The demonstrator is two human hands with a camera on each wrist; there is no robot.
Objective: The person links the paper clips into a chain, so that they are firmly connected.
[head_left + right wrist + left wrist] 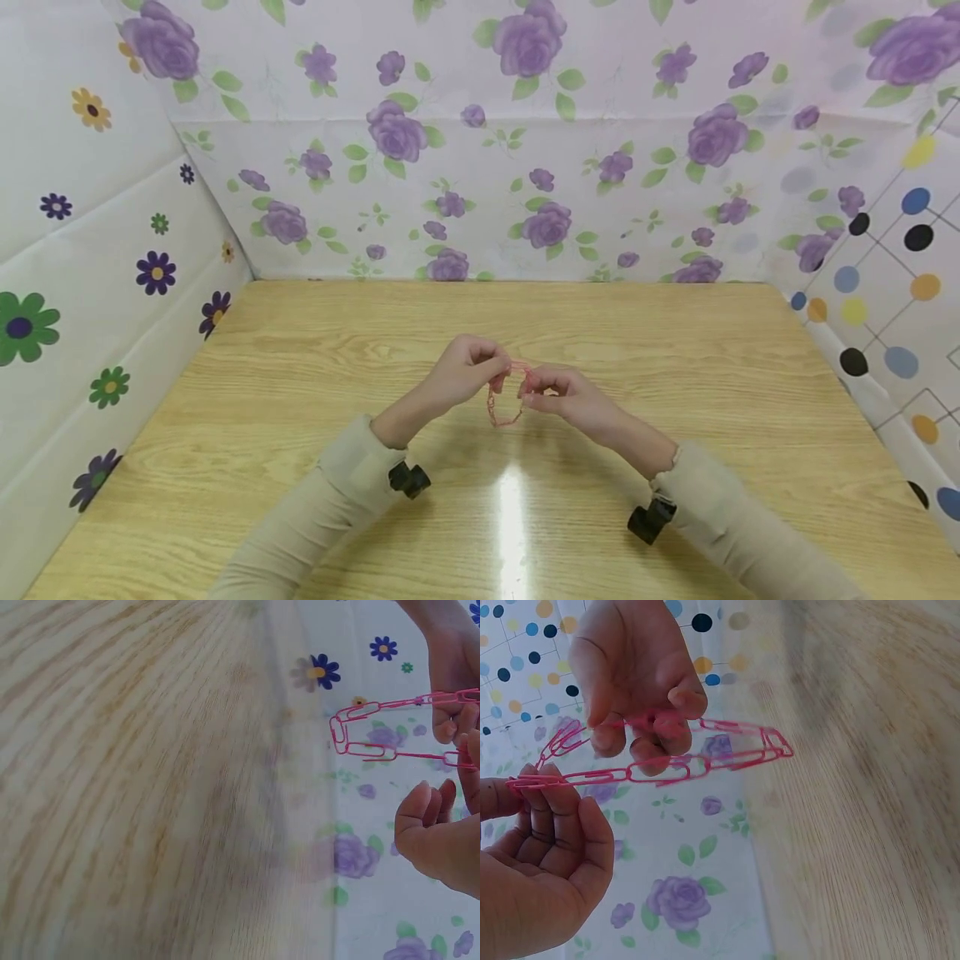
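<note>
A loop of linked pink paper clips (492, 408) hangs between the two hands, just above the wooden table. My left hand (467, 370) pinches the chain at its upper left. On the opposite side, my right hand (570, 402) holds it between thumb and fingers. In the left wrist view, several clips of the paper clip chain (660, 771) stretch out from the left hand (547, 862) and pass below the right hand (641, 682). The right wrist view shows the chain's bent far end (340, 735); there the right hand (442, 840) is partly cut off by the frame edge.
The light wooden table (300, 358) spreads all around the hands. A cloth with purple roses (450, 167) stands along its back edge. Flower-patterned cloth (75, 250) covers the left side, dotted cloth (885, 333) the right. Small black cameras (408, 479) sit on both sleeves.
</note>
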